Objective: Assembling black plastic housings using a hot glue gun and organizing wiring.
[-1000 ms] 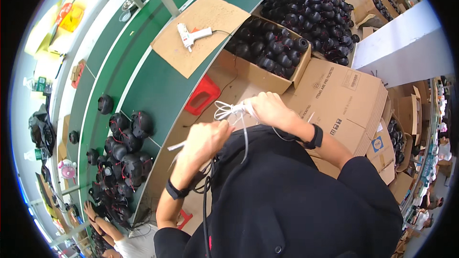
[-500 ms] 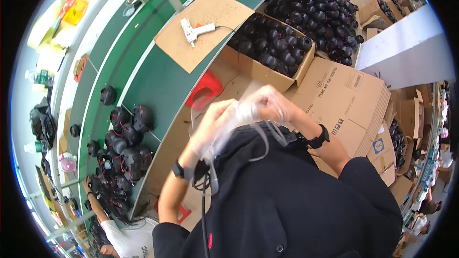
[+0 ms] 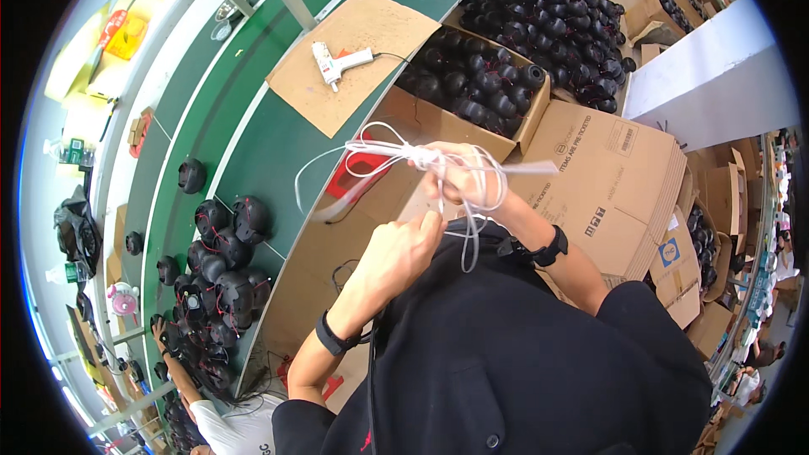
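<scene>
A looped bundle of white cord hangs in front of my chest, wrapped tight at its middle, with long loops sticking out left and right. My right hand is closed around the wrapped middle. Just below and to the left, my left hand is closed in a pinch on a strand that runs down from the bundle. The fingertips partly hide where it grips. Each wrist wears a black band.
On the green bench lies a cardboard sheet bearing a white glue gun. Black round housings cluster at left near a co-worker's arm. A filled carton, flat cardboard and a red stool stand ahead.
The cord, blurred between both hands before, now shows as a wrapped bundle in my right hand. My left hand has moved down and right, below the bundle.
</scene>
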